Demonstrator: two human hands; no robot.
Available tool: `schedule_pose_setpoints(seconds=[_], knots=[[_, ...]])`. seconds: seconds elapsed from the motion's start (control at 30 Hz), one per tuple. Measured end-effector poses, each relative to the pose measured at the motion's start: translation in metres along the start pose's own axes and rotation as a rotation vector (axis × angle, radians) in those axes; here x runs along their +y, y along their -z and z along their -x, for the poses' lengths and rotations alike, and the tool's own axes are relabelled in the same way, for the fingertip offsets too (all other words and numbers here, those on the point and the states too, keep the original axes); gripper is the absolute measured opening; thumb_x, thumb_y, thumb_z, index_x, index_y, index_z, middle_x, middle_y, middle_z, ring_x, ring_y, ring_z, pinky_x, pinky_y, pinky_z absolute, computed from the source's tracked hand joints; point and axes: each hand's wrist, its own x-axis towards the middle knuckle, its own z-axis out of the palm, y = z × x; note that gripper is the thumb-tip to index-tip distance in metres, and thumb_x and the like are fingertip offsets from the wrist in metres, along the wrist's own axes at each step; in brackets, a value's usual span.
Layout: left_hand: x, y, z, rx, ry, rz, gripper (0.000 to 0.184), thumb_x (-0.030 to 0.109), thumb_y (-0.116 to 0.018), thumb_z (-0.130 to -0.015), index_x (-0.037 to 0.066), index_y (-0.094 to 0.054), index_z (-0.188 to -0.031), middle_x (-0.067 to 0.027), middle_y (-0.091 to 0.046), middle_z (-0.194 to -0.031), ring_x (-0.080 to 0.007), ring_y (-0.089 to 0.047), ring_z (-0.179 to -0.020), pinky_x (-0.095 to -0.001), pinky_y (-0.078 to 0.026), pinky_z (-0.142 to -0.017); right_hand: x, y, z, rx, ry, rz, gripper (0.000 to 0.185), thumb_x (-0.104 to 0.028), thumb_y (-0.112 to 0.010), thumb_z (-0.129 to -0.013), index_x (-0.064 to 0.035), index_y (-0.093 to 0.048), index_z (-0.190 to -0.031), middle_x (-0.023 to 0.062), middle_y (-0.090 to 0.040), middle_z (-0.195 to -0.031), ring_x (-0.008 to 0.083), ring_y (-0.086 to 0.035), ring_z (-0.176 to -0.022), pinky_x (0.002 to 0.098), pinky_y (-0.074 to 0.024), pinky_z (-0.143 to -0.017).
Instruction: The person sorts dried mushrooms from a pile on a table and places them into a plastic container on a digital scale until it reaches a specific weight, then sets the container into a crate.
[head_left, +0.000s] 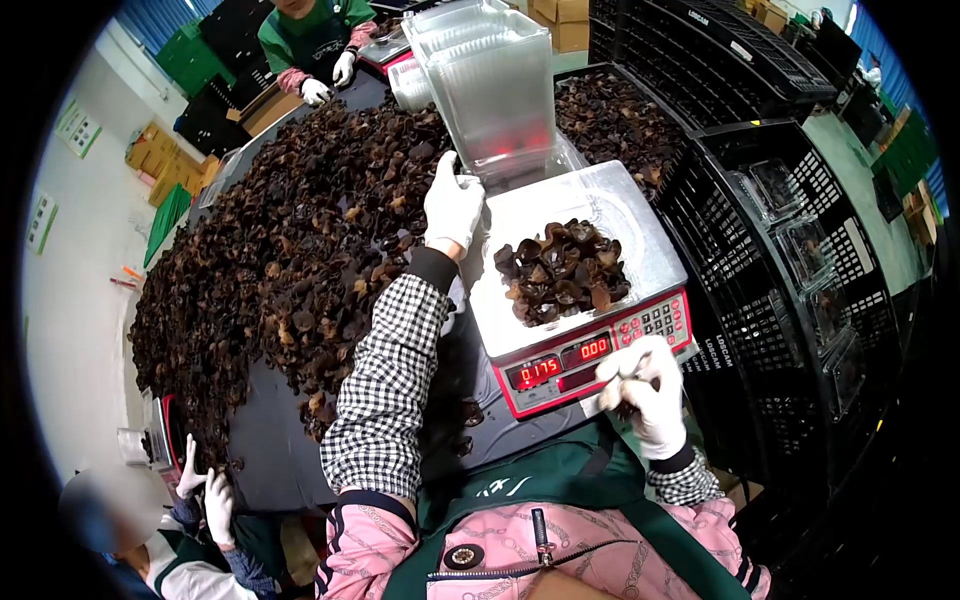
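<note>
The right grip [648,395] is drawn together, its fingers curled in, and a small dark piece [625,409] shows in it. It hangs at the near right corner of the scale [635,215], in front of the keypad. The weighed fungus [563,270] sits in a loose pile on the metal pan, beyond the right grip and to its left, well apart from it.

The left grip [455,205] is at the pan's far left side, with one finger pointing up beside the foot of the stacked tubs [490,95]; whether it pinches or touches anything there I cannot tell. The weighed pile lies to its right and slightly nearer the person.

The scale's red digits read 0.175 and 0.00. Left of the left arm a big heap [290,250] of fungus covers much of the dark surface [275,430], and a few loose bits [470,412] lie between that arm and the scale. Black crates [715,215] stand to the right. Two co-workers' gloved hands [219,508] [316,92] show at the surface's left and far edges.
</note>
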Motion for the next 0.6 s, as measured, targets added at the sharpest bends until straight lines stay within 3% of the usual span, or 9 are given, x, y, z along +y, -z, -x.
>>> schedule_pose_setpoints(seconds=[0.07,0.1,0.13,0.17,0.3,0.33,0.4,0.5,0.6], knots=[[0.005,-0.002,0.001,0.121,-0.057,0.117,0.063,0.006,-0.061,-0.086,0.003,-0.045,-0.147,-0.0119,-0.071,-0.105,-0.0207,-0.069,-0.094,-0.0336,-0.055,-0.085,-0.020,0.003,-0.012,0.100,0.158,0.526,0.051,0.012,-0.047,-0.084,0.0025,-0.057,-0.134,0.0091,-0.068,-0.090,0.0119,-0.060,-0.066,0.0259,-0.0522,-0.064],[0.020,0.004,0.006,0.066,0.005,0.393,0.064,0.004,-0.062,-0.088,-0.001,-0.043,-0.148,-0.0103,-0.069,-0.107,-0.0148,-0.066,-0.094,-0.0273,-0.053,-0.083,-0.022,0.009,-0.020,0.055,0.303,0.748,0.049,0.011,-0.050,-0.085,0.0026,-0.060,-0.133,0.0086,-0.068,-0.088,0.0114,-0.061,-0.068,0.0263,-0.0525,-0.064],[0.031,0.012,0.009,0.059,-0.004,0.373,0.062,0.000,-0.062,-0.090,-0.003,-0.042,-0.149,-0.0079,-0.069,-0.105,-0.0112,-0.063,-0.092,-0.0238,-0.052,-0.082,-0.023,0.015,-0.029,0.005,0.448,0.970,0.047,0.010,-0.053,-0.086,0.0027,-0.062,-0.132,0.0080,-0.068,-0.086,0.0108,-0.062,-0.069,0.0268,-0.0527,-0.065],[0.043,0.018,0.014,0.029,0.006,0.426,0.060,0.001,-0.062,-0.093,-0.005,-0.041,-0.149,-0.0088,-0.069,-0.108,-0.0122,-0.064,-0.094,-0.0244,-0.053,-0.084,-0.021,0.011,-0.038,0.057,0.595,1.013,0.039,0.008,-0.061,-0.086,0.0023,-0.067,-0.124,0.0108,-0.067,-0.079,0.0131,-0.063,-0.066,0.0280,-0.0519,-0.062],[0.069,0.040,0.031,-0.059,-0.029,0.432,0.047,0.006,-0.062,-0.099,-0.005,-0.049,-0.144,-0.0113,-0.069,-0.119,-0.0144,-0.067,-0.103,-0.0284,-0.054,-0.093,-0.018,0.015,-0.058,-0.027,0.649,1.265,0.044,0.006,-0.067,-0.084,-0.0011,-0.067,-0.127,0.0119,-0.062,-0.072,0.0230,-0.061,-0.056,0.0321,-0.0504,-0.056],[0.074,0.044,0.034,-0.077,-0.033,0.393,0.045,0.006,-0.061,-0.100,-0.004,-0.051,-0.142,-0.0113,-0.069,-0.120,-0.0147,-0.067,-0.104,-0.0282,-0.054,-0.093,-0.018,0.011,-0.058,-0.046,0.577,1.271,0.044,0.005,-0.067,-0.084,-0.0016,-0.067,-0.127,0.0129,-0.065,-0.075,0.0243,-0.063,-0.059,0.0340,-0.0514,-0.057],[0.086,0.047,0.042,-0.085,-0.049,0.421,0.043,0.007,-0.061,-0.100,-0.004,-0.052,-0.141,-0.0119,-0.068,-0.123,-0.0159,-0.066,-0.108,-0.0290,-0.053,-0.096,-0.009,0.009,-0.064,-0.065,0.723,1.271,0.043,0.003,-0.068,-0.083,-0.0015,-0.067,-0.126,0.0145,-0.069,-0.081,0.0248,-0.067,-0.063,0.0347,-0.0526,-0.059],[0.087,0.049,0.048,-0.066,-0.086,0.379,0.043,0.007,-0.061,-0.100,-0.004,-0.053,-0.141,-0.0126,-0.068,-0.126,-0.0176,-0.065,-0.113,-0.0305,-0.051,-0.099,-0.014,0.005,-0.060,-0.076,0.557,1.287,0.037,0.001,-0.067,-0.085,-0.0004,-0.068,-0.123,0.0168,-0.073,-0.093,0.0271,-0.073,-0.075,0.0338,-0.0565,-0.066],[0.084,0.050,0.054,-0.052,-0.105,0.374,0.044,0.007,-0.062,-0.100,-0.003,-0.052,-0.142,-0.0134,-0.066,-0.130,-0.0192,-0.063,-0.118,-0.0316,-0.049,-0.102,-0.013,0.008,-0.059,-0.007,0.584,1.152,0.034,0.000,-0.066,-0.087,0.0010,-0.069,-0.121,0.0185,-0.074,-0.100,0.0292,-0.075,-0.087,0.0320,-0.0589,-0.075]])
